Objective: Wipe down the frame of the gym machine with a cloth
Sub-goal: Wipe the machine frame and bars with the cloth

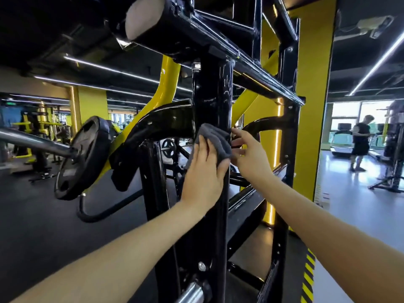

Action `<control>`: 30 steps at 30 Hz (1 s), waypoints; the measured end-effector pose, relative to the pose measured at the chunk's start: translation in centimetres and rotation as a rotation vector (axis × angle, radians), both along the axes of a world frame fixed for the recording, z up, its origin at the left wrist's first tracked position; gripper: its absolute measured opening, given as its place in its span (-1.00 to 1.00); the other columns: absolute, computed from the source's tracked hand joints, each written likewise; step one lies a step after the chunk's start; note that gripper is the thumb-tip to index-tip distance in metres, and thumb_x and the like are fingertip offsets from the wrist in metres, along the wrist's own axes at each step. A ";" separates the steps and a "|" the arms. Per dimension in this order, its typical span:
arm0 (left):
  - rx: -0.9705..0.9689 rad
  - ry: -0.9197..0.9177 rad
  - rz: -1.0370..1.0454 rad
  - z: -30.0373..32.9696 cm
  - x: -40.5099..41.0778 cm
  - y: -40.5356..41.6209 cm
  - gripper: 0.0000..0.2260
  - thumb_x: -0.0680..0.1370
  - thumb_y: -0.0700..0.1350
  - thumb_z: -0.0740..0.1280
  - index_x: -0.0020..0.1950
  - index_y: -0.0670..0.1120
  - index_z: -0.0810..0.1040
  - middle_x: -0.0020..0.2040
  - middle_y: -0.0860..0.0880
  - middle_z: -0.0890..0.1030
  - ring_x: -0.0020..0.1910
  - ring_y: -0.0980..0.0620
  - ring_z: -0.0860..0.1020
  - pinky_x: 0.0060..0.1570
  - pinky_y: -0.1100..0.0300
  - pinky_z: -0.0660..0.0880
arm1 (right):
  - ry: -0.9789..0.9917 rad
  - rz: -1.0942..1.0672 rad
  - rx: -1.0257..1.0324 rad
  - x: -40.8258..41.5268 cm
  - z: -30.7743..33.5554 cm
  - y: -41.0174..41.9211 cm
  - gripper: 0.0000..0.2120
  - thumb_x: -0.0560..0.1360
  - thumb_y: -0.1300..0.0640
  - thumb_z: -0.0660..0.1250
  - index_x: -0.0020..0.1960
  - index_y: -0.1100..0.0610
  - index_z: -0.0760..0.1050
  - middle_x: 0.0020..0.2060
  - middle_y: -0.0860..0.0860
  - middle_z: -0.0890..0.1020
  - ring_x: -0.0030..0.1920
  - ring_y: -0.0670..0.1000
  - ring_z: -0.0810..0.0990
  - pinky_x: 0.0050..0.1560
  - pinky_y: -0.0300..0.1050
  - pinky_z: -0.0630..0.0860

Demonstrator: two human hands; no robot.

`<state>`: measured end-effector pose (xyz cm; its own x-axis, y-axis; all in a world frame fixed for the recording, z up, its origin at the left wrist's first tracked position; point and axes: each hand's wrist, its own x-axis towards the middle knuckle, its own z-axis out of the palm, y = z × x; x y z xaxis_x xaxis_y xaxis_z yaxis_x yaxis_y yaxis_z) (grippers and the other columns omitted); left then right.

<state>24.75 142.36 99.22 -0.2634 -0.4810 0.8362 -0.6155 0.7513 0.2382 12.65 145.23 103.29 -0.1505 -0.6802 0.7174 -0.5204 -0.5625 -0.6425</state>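
The left hand (pixel 203 171) pressed the grey cloth (pixel 215 141) flat-fingered against the black upright post (pixel 211 95) while the right hand (pixel 249 154) pinched its far edge, so the cloth risked slipping off the glossy corner if that pinch loosened.

A cloth (pixel 215 139) lies against the machine's upright post (pixel 211 95), under the left hand (pixel 203 171). The right hand (pixel 249 154) sits just right of it. A weight plate (pixel 82 158) hangs left.

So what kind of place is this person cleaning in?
Most likely a commercial gym: a weight plate sits on a bar, treadmills stand by the windows, and more yellow-and-black machines fill the background.
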 end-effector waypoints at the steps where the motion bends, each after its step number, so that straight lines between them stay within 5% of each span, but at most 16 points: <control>1: 0.026 0.002 -0.044 -1.2 0.1 0.3 -0.43 0.61 0.12 -0.03 0.57 -0.09 0.00 0.57 -0.08 -0.04 0.55 -0.03 0.00 0.43 -0.03 0.24 | 0.001 -0.005 -0.002 0.0 -0.1 -0.1 -0.48 0.50 0.45 0.23 0.36 0.03 0.37 -0.01 -0.09 0.49 0.02 0.00 0.57 -0.01 -0.20 0.58; 5: 0.048 0.141 -0.096 0.3 0.0 -0.3 -0.52 0.64 0.06 -0.01 0.54 -0.06 0.16 0.57 -0.05 0.03 0.51 -0.08 0.16 0.42 -0.02 0.26 | -0.017 0.009 0.037 -0.3 0.1 -0.2 -0.47 0.50 0.41 0.29 0.38 0.03 0.37 0.00 0.05 0.53 -0.08 -0.04 0.62 -0.01 -0.09 0.61; 10: -0.030 0.251 0.013 5.3 -0.1 -1.6 -0.67 0.63 -0.09 0.18 0.40 -0.08 0.41 0.50 -0.03 0.25 0.25 -0.04 0.48 0.17 0.15 0.43 | -0.074 0.007 0.056 -0.1 0.1 0.0 -0.50 0.47 0.40 0.33 0.35 0.08 0.39 -0.15 -0.05 0.49 -0.24 -0.13 0.55 -0.09 -0.20 0.58; 14: 0.050 0.203 -0.052 -1.6 0.3 0.4 -0.65 0.59 -0.17 0.26 0.38 -0.08 0.44 0.48 0.01 0.30 0.19 -0.04 0.53 0.22 0.10 0.46 | -0.093 -0.047 0.109 0.1 -1.6 -0.3 -0.52 0.48 0.34 0.35 0.35 0.08 0.39 -0.13 -0.08 0.50 -0.10 0.00 0.59 0.02 0.03 0.60; 17: 0.209 0.282 -0.139 -6.1 0.8 2.2 -0.69 0.60 -0.26 0.25 0.34 -0.12 0.48 0.37 0.13 0.39 0.22 0.35 0.42 0.23 0.46 0.31 | -0.123 -0.062 0.153 0.4 -3.2 -0.3 -0.63 0.48 0.31 0.36 0.24 0.09 0.43 -0.13 -0.06 0.51 -0.06 -0.01 0.59 0.07 0.07 0.58; 18: 0.217 0.316 -0.135 -6.0 0.9 2.1 -0.72 0.57 -0.28 0.29 0.26 -0.11 0.54 0.30 0.12 0.47 0.14 0.32 0.48 0.16 0.47 0.36 | -0.126 -0.069 0.165 0.4 -3.6 -0.3 -0.66 0.48 0.30 0.37 0.20 0.10 0.43 -0.12 -0.06 0.52 -0.06 -0.01 0.59 0.07 0.08 0.58; 20: 0.201 0.355 -0.064 -4.1 0.8 1.1 -0.82 0.48 -0.24 0.40 0.06 -0.10 0.62 0.08 0.01 0.62 -0.07 0.00 0.62 0.01 0.12 0.54 | -0.137 -0.067 0.183 0.4 -3.6 -0.3 -0.70 0.47 0.29 0.38 0.15 0.11 0.41 -0.13 -0.05 0.51 -0.06 0.04 0.60 0.06 0.10 0.58; 22: 0.157 0.361 -0.005 -0.7 0.7 0.2 -0.88 0.45 -0.20 0.43 -0.02 -0.13 0.61 -0.01 -0.02 0.62 -0.12 -0.09 0.60 -0.08 0.01 0.51 | -0.171 -0.037 0.195 0.4 -3.2 -0.5 -0.70 0.46 0.31 0.39 0.13 0.12 0.40 -0.13 -0.02 0.50 -0.04 0.12 0.61 0.06 0.14 0.58; 26: 0.031 0.254 0.054 0.7 0.4 0.4 -0.87 0.52 -0.18 0.36 0.05 -0.12 0.61 0.24 0.05 0.54 -0.11 0.04 0.57 -0.12 0.25 0.40 | -0.175 -0.032 0.207 0.2 -3.2 -0.7 -0.69 0.45 0.29 0.41 0.12 0.13 0.40 -0.10 0.03 0.51 -0.03 0.13 0.61 0.07 0.15 0.57; 30: 0.107 0.046 0.050 -5.1 1.1 1.8 -0.66 0.58 -0.19 0.28 0.35 -0.09 0.48 0.46 0.01 0.35 0.10 -0.03 0.57 0.12 0.15 0.48 | -0.152 -0.065 0.196 0.1 -4.0 -0.8 -0.72 0.46 0.27 0.41 0.09 0.10 0.40 -0.10 0.03 0.52 -0.08 0.06 0.59 0.07 0.13 0.57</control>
